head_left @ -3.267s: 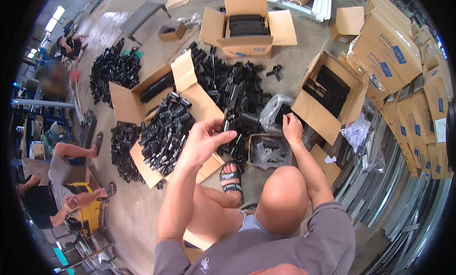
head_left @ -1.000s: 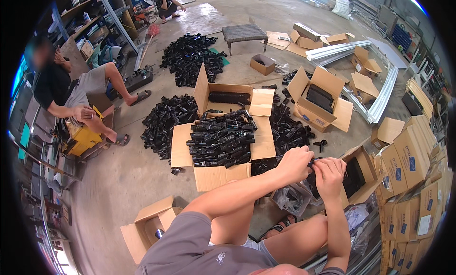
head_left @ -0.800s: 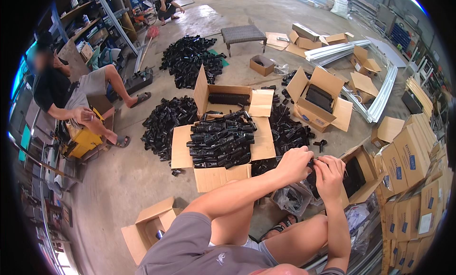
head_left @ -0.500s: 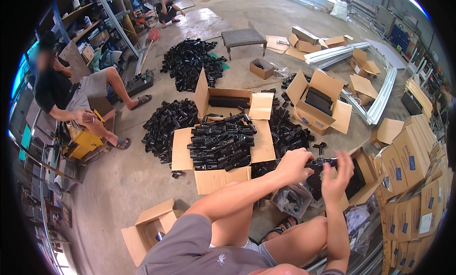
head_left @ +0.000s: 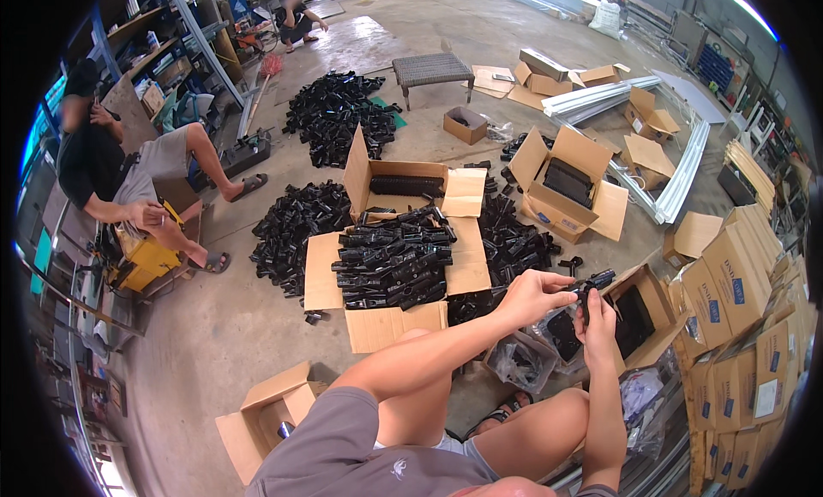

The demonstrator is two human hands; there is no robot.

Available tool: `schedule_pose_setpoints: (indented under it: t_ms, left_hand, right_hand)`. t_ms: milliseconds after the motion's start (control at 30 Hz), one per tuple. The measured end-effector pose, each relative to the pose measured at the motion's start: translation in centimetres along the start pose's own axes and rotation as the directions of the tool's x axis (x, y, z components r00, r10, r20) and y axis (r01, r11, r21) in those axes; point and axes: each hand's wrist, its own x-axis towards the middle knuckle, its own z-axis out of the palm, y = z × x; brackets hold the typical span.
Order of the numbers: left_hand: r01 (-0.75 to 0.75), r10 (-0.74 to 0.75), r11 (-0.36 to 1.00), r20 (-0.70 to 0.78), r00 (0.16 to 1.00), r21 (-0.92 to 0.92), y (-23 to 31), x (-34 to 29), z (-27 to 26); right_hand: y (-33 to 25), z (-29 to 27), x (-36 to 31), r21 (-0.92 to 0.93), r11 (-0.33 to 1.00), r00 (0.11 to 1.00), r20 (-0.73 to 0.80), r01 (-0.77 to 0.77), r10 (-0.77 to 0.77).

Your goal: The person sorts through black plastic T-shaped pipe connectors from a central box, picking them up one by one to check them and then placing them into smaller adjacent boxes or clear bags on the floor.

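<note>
1. While the person wearing a grey shirt (head_left: 334,433) sits low over a bare floor (head_left: 206,343), both hands meet at the near right, in front of the body.
2. Between them is one black part (head_left: 593,283), a small branching piece held up at a slant above the floor.
3. Left hand (head_left: 536,297): its grip is nearly closed, thumb and fingertips pinching the part's left end.
4. Right hand (head_left: 597,325): its grip is closed around the part from below, fingers bent.
5. Just beyond the right hand stands an open cardboard box (head_left: 660,341) with black things inside.
6. Crumpled clear plastic (head_left: 519,368) is near, below the left hand.
7. To the left, a heap of similar parts (head_left: 394,261) lies on spread cardboard (head_left: 397,328), with loose piles (head_left: 296,240) around it.
8. At the far right, another open box (head_left: 561,218) holds dark pieces; closed boxes (head_left: 741,325) are stacked at the right edge.
9. A co-worker (head_left: 94,167) sits at the left; a woven stool (head_left: 433,68) stands far off.
</note>
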Motion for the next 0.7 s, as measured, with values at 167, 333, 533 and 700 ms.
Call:
schedule_pose_setpoints:
  t_ms: [167, 333, 533, 700]
  left_hand:
    - [0.087, -0.083, 0.986, 0.034, 0.996, -0.139, -1.5, 0.6, -0.2]
    - [0.131, -0.122, 0.982, 0.071, 0.990, -0.134, -1.6, 1.3, 0.7]
    - [0.097, -0.112, 0.966, -0.050, 0.992, -0.240, -3.7, 1.4, 0.6]
    - [0.212, -0.212, 0.958, 0.017, 0.977, -0.195, -1.8, 1.1, 1.0]
  right_hand:
    - [-0.1, 0.1, -0.3, -0.077, 0.996, 0.999, -0.001, -0.051, 0.051]
    - [-0.5, -0.2, -0.5, -0.108, 0.989, 0.990, -0.109, -0.097, 0.085]
    - [-0.2, 0.9, 0.3, -0.120, 0.983, 0.989, -0.078, -0.137, 0.128]
    - [-0.5, -0.8, -0.1, -0.183, 0.971, 0.988, -0.053, -0.156, 0.149]
